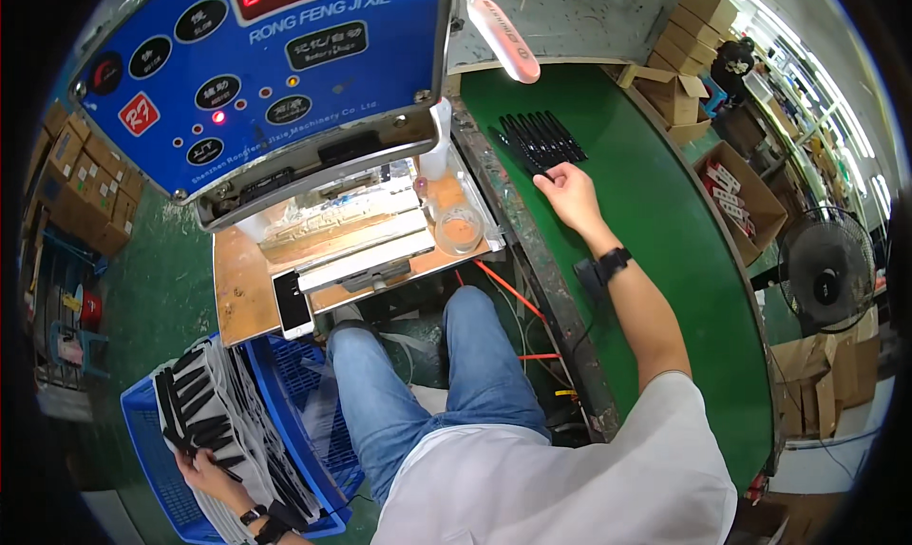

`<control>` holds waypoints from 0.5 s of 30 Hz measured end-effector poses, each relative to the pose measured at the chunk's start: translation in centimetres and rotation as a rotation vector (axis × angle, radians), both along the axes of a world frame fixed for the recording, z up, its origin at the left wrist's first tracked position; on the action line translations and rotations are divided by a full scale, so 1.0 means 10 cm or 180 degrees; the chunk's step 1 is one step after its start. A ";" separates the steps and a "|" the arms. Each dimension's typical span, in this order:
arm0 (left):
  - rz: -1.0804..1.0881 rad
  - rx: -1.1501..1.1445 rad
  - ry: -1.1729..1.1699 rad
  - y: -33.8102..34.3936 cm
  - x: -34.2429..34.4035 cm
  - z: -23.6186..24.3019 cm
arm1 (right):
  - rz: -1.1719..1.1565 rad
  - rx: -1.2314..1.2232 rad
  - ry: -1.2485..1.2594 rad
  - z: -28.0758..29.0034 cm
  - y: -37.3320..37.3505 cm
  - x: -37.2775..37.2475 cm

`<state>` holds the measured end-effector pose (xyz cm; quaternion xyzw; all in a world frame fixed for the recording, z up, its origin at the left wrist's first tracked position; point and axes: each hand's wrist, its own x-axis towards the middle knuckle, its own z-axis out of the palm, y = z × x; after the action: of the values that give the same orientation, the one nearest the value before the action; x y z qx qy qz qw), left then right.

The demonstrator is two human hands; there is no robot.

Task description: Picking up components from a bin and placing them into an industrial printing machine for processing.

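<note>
My right hand [571,199] is over the green belt [655,288], thumb and fingers pinched on the near end of a slim black strip-like piece [522,155]. Beside that piece, several similar black strips [556,134] lie in a slanted row. At the lower left my left hand [204,471] is closed on a black piece [226,470] at a white tray [217,383]. More black pieces [190,393] lie across this tray, stacked with others in a blue crate [142,421]. The exact kind of the pieces is too small to tell.
Ahead stands a machine with a blue control panel [275,70] above a wooden table [242,279]. A phone [293,303] and a clear round jar [459,229] sit on it. A pink-white lamp [503,37] hangs near the belt. Cartons [679,98] and a fan [825,269] stand right.
</note>
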<state>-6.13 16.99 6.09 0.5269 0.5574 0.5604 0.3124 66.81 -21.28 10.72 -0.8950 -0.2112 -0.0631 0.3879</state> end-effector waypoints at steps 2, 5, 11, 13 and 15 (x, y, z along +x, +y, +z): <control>-0.0462 -0.0157 0.0228 -0.05 0.53 0.34 | -0.0106 -0.0236 -0.0083 -0.15 0.09 0.13; -0.1219 0.0018 0.0251 -0.10 1.07 0.55 | -0.0279 -0.0693 -0.0237 -0.27 0.37 0.24; -0.2001 0.0525 0.0165 -0.48 2.12 1.01 | -0.0522 -0.0821 -0.0163 -0.31 0.62 0.38; -0.2077 0.0604 0.0296 -0.54 2.37 1.10 | -0.0514 -0.0883 -0.0114 -0.33 0.62 0.41; -0.2350 0.0629 0.0279 -0.56 2.60 1.16 | -0.0554 -0.0934 -0.0132 -0.35 0.60 0.41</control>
<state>19.85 11.39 17.69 0.7432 0.2864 0.4381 0.4168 70.91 -15.24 7.27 -0.9554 -0.1478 -0.0833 0.2417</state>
